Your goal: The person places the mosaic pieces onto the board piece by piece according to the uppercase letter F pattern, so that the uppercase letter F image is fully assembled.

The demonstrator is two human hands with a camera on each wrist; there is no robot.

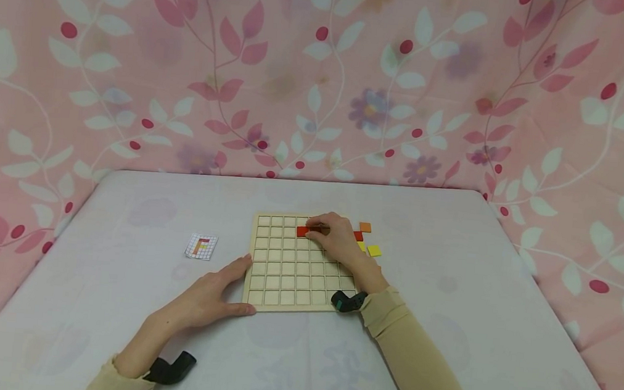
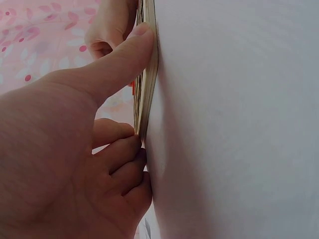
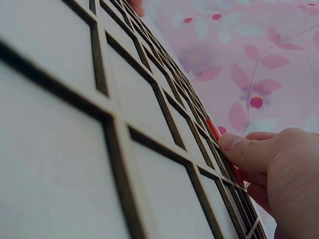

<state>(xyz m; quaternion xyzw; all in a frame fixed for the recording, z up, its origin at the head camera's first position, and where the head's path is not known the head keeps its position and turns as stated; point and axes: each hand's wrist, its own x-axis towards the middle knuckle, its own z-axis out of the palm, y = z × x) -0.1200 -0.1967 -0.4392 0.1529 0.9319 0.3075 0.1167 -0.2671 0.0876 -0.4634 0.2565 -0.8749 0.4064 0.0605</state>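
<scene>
A pale wooden grid board (image 1: 288, 267) lies on the table, its square cells bordered by raised lines. One red tile (image 1: 302, 232) sits in a cell near the far edge. Just right of it, my right hand (image 1: 336, 237) pinches another red tile (image 3: 237, 173) between thumb and fingers, low over the board; the fingers partly cover it. My left hand (image 1: 200, 297) rests against the board's near left corner, thumb (image 2: 130, 56) at the near edge and fingers along the left edge. In the left wrist view the other fingers (image 2: 124, 159) bend loosely beside the board.
Right of the board lie an orange tile (image 1: 365, 227), a red tile (image 1: 358, 236) and yellow tiles (image 1: 374, 250), partly behind my right hand. A small gridded card (image 1: 201, 246) with a red, orange and yellow pattern lies left. A floral cloth (image 1: 322, 78) hangs behind the table.
</scene>
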